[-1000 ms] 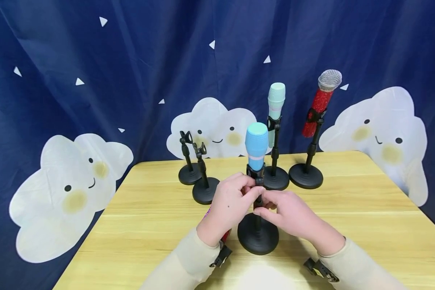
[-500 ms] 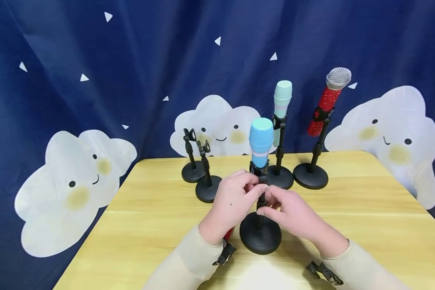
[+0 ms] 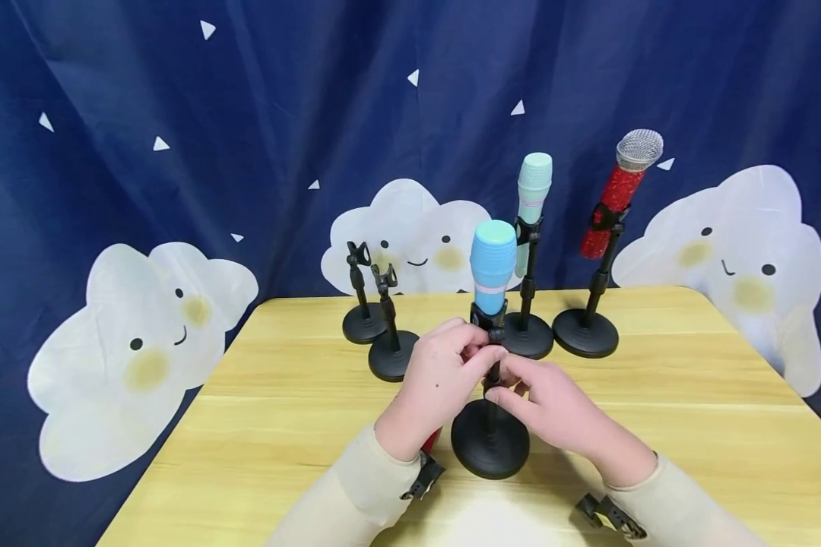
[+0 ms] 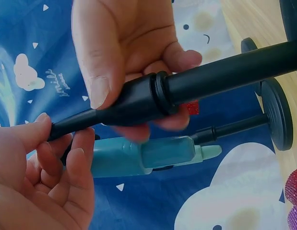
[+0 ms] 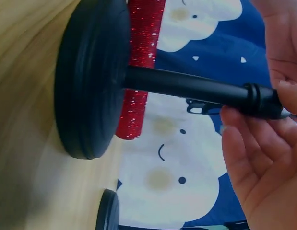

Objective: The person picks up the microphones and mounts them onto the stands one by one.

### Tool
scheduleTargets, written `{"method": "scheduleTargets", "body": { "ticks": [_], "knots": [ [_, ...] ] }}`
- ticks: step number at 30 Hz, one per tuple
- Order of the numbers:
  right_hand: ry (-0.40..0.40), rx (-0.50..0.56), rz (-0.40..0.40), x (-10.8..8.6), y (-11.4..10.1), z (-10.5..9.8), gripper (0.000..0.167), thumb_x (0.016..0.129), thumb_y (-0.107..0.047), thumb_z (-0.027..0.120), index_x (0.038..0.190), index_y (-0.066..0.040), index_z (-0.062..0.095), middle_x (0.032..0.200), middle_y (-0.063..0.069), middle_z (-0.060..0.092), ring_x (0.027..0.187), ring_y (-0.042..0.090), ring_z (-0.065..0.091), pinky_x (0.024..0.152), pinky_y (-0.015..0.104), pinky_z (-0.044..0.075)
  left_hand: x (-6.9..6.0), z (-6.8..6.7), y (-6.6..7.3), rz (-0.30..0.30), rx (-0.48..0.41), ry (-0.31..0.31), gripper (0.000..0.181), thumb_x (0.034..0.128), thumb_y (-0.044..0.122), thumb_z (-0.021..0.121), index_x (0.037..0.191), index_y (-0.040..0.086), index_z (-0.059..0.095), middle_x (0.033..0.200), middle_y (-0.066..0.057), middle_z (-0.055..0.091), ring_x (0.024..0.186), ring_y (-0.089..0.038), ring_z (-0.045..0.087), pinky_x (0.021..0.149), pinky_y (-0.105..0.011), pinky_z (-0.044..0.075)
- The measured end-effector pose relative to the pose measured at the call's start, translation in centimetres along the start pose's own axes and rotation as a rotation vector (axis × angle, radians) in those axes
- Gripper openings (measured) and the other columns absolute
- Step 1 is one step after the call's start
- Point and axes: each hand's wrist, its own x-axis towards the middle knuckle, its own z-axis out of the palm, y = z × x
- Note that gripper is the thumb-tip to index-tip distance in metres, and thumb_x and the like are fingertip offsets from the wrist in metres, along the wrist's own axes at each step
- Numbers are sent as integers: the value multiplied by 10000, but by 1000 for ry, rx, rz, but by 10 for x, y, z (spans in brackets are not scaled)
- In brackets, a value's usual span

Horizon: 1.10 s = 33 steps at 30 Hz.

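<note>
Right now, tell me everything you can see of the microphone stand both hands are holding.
The tabletop microphone stand looks matte black, its material unclear, and stands upright on the wood-look table. A thick round base carries a slim pole with a wider, ringed collar above it; the clip on top holds a blue microphone, head up. The left hand pinches the thin section above the collar, and the right hand grips the collar.
</note>
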Motion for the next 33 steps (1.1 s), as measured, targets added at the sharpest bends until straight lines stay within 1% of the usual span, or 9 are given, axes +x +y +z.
{"method": "scheduleTargets", "body": {
  "ticks": [3, 5, 9, 11, 13, 19, 23, 27, 33],
  "knots": [
    [9, -27, 72, 0, 1, 4, 316, 875, -328, 810, 898, -211, 517, 795, -126, 604, 686, 17, 573, 589, 262, 495, 0, 1, -1, 22, 16, 13, 143, 924, 247, 769, 841, 161, 692, 751, 85, 502, 680, -63, 488, 556, -222, 430],
    [3, -28, 96, -1, 1, 5, 331, 875, -371, 804, 961, -206, 530, 843, -104, 615, 706, 23, 581, 599, 262, 503, -1, 1, -1, 27, 19, 19, 147, 923, 245, 771, 836, 160, 689, 751, 85, 501, 677, -65, 486, 553, -221, 424],
    [25, -3, 17, -3, 1, 2, 185, 924, -220, 732, 1035, -234, 585, 930, -119, 615, 811, 29, 603, 684, 290, 544, -1, 1, -1, 29, 16, 17, 148, 920, 251, 774, 837, 158, 695, 750, 84, 500, 672, -63, 483, 548, -216, 427],
    [44, 1, -57, -3, 1, 0, 170, 925, -109, 689, 1008, -233, 606, 922, -140, 603, 822, 27, 597, 711, 304, 551, -1, 1, 0, 29, 12, 12, 146, 922, 254, 771, 840, 159, 696, 750, 84, 499, 671, -60, 484, 548, -212, 434],
    [62, -24, -87, -3, 0, -2, 180, 918, -95, 694, 937, -241, 591, 881, -164, 581, 791, 15, 582, 698, 296, 542, -1, 0, 1, 31, 12, 10, 142, 924, 252, 769, 843, 160, 698, 752, 84, 501, 673, -60, 485, 552, -211, 436],
    [60, -31, 11, -2, -2, 0, 241, 886, -264, 799, 897, -239, 561, 819, -166, 581, 756, 16, 592, 663, 293, 544, -2, 1, 1, 22, 11, 6, 145, 926, 237, 767, 833, 160, 687, 759, 83, 504, 679, -69, 488, 547, -220, 426],
    [34, -8, -24, -3, -3, 0, 225, 893, -193, 779, 913, -236, 559, 840, -138, 583, 780, 29, 607, 703, 313, 567, -2, 1, 1, 21, 6, 4, 146, 924, 241, 769, 834, 159, 688, 753, 88, 506, 677, -60, 498, 549, -217, 443],
    [42, -28, -61, -4, -2, 1, 284, 893, -143, 777, 847, -246, 517, 802, -153, 561, 738, 8, 579, 654, 285, 539, -2, 1, 1, 27, 7, -4, 137, 929, 244, 763, 850, 159, 691, 766, 92, 513, 685, -54, 501, 560, -213, 451],
    [96, -59, 9, 1, 0, 10, 352, 841, -269, 844, 823, -204, 498, 749, -142, 532, 681, 25, 549, 605, 252, 490, -1, 1, -1, 28, 34, 2, 152, 938, 251, 753, 848, 163, 668, 778, 85, 505, 682, -69, 487, 553, -221, 431]
  ]
}}
